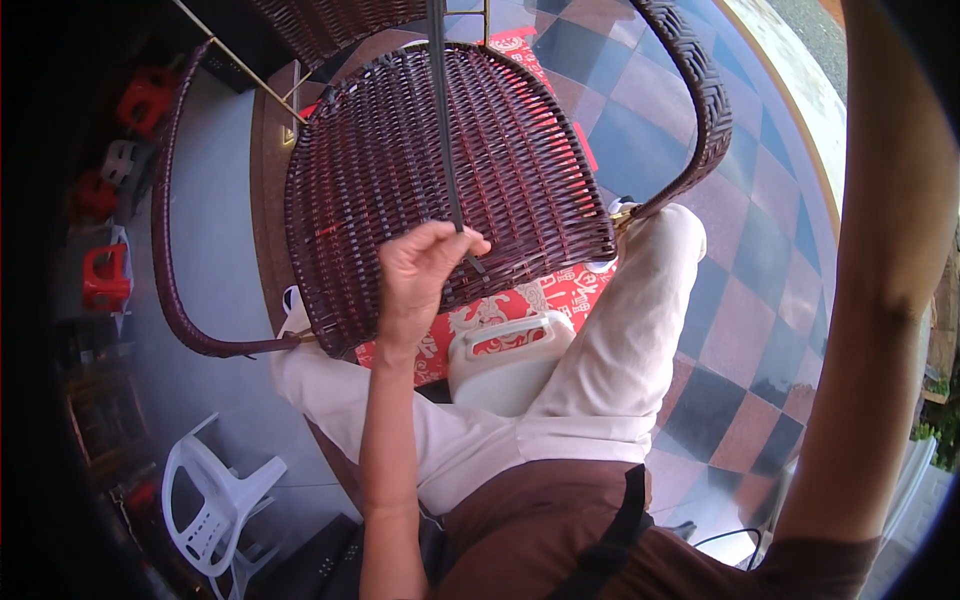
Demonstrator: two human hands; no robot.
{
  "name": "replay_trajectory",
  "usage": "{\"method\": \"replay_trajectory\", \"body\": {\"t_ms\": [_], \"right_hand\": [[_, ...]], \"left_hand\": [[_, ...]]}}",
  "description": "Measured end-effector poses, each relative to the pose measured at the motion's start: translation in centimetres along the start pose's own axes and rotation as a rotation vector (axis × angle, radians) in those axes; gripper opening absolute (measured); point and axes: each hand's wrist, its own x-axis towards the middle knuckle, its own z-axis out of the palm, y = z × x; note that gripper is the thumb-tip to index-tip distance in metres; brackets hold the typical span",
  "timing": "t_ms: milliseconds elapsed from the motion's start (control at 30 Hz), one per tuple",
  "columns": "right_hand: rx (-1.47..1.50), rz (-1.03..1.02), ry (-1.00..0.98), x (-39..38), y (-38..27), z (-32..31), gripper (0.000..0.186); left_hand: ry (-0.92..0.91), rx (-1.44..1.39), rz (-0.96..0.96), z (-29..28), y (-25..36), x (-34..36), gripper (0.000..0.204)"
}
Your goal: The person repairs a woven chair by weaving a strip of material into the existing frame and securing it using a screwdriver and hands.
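My left hand pinches a long flat dark strip close to its lower end, and a short tail of it sticks out below my fingers. From there the strip runs up past the top edge of the picture. Behind it is a dark brown woven wicker chair, its seat facing me and its front edge between my knees. A braided armrest curves along its right side. My right arm reaches up along the right rim, and its hand is outside the picture.
A white plastic container with a handle stands between my thighs on a red patterned mat. To the left are a white plastic chair and red stools. Blue and pinkish checkered tiles cover the floor at right.
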Motion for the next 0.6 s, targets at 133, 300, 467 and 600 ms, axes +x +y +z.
{"method": "replay_trajectory", "body": {"t_ms": [133, 300, 467, 600], "right_hand": [[0.094, -0.032, -0.075, 2.8, -1.7, 2.5, 0.016], [0.245, -0.058, -0.125, 6.6, -5.1, 2.6, 0.016], [0.404, -0.094, -0.278, 10.8, -10.9, 4.1, 0.016], [0.337, -0.002, -0.381, 10.1, -6.4, 8.0, 0.016]], "left_hand": [[-0.024, -0.078, 0.266, -1.3, 8.8, 0.1, 0.013], [-0.253, -0.066, 0.281, -1.4, 17.9, 2.3, 0.019], [-0.174, -0.151, 0.17, -4.9, 22.1, -1.5, 0.033], [0.556, -0.002, 0.414, -7.6, 19.9, -9.9, 0.041]]}}
